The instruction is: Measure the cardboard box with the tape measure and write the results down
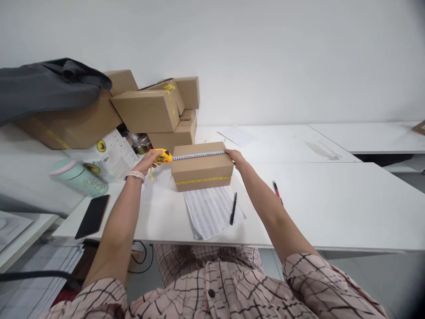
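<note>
A closed cardboard box (202, 169) with a yellow strip along its front side stands on the white table. My left hand (148, 162) is wrapped round a yellow tape measure (163, 156) at the box's left end. The measure's pale blade (199, 155) is drawn out across the top of the box. At the box's right end, my right hand (235, 157) holds the blade's end against the edge; its fingertips are partly hidden. Printed sheets (209, 210) lie in front of the box, with a black pen (233, 208) on them.
Stacked cardboard boxes (146, 108) and a dark bag (49, 88) stand at the back left. A green bottle (81, 177) and a black phone (93, 215) lie at left. A red pen (277, 192) and another sheet (236, 136) are on the right.
</note>
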Demonstrator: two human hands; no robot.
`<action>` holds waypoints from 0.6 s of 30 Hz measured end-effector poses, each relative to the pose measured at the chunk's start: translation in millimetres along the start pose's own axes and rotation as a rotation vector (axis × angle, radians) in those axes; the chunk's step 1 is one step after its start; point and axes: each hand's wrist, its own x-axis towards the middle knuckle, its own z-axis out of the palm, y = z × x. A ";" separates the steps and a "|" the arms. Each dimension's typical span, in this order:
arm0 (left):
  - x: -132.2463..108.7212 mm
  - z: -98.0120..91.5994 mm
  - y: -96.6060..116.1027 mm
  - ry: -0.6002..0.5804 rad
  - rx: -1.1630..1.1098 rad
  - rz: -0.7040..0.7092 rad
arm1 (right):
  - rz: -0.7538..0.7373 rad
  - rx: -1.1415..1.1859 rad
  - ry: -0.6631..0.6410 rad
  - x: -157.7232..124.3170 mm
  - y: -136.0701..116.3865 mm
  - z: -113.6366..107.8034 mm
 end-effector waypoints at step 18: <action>-192.8 93.8 16.9 -0.791 -0.557 -0.168 | -0.430 -0.291 -0.124 7.1 -64.1 21.1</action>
